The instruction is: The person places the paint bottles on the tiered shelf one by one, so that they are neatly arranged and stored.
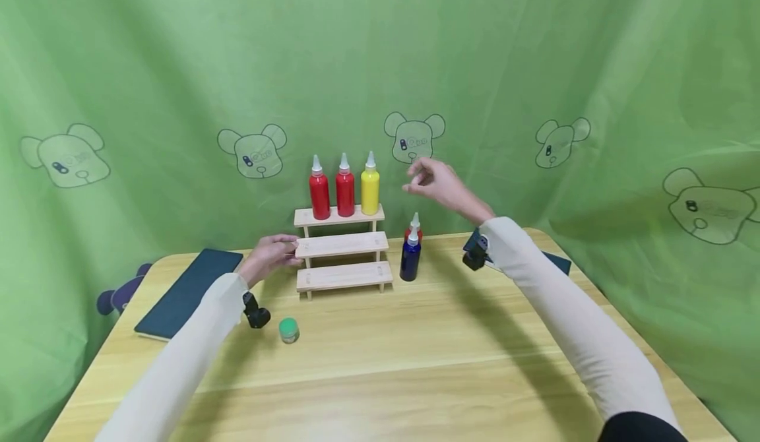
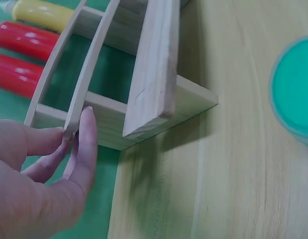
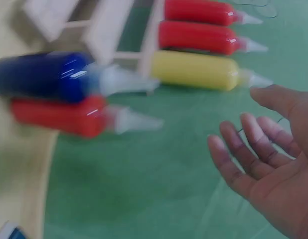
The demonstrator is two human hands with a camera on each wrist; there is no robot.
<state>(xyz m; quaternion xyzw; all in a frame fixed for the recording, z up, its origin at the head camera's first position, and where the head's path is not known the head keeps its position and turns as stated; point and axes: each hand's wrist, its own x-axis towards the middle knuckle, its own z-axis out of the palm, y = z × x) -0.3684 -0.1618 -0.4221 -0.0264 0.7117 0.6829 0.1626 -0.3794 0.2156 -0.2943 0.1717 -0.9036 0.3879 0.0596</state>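
Note:
A three-step wooden rack (image 1: pixel 341 245) stands at the back of the table. Two red squeeze bottles (image 1: pixel 345 193) and a yellow squeeze bottle (image 1: pixel 370 191) line its top step. My left hand (image 1: pixel 272 257) pinches the left end of the middle step between thumb and fingers, as the left wrist view (image 2: pixel 54 164) shows up close. Up in the air right of the yellow bottle is my right hand (image 1: pixel 439 183), holding nothing, its fingers loosely bent. Below it, a blue squeeze bottle (image 1: pixel 410 260) stands on the table in front of another red bottle (image 1: pixel 418 233).
A small green-lidded jar (image 1: pixel 288 330) sits in front of the rack. To the left lies a dark flat book (image 1: pixel 189 293); another dark flat item (image 1: pixel 557 262) is partly behind my right arm. A green curtain (image 1: pixel 475 66) hangs behind the table.

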